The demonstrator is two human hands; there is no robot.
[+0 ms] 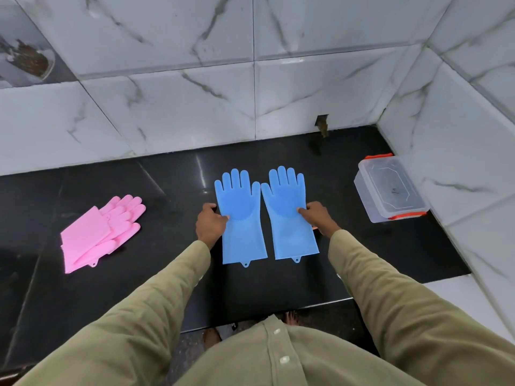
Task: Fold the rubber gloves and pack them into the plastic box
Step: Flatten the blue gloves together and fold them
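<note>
Two blue rubber gloves lie flat side by side on the black counter, fingers pointing to the wall. My left hand grips the outer edge of the left blue glove. My right hand grips the outer edge of the right blue glove, thumb on its palm. A stacked pair of pink rubber gloves lies to the left. The clear plastic box, with its lid on and orange clips, stands at the right by the wall.
The black counter ends in white marble-pattern tile walls at the back and right. A small hole in the back wall sits near the corner. The counter's front edge runs just before my body.
</note>
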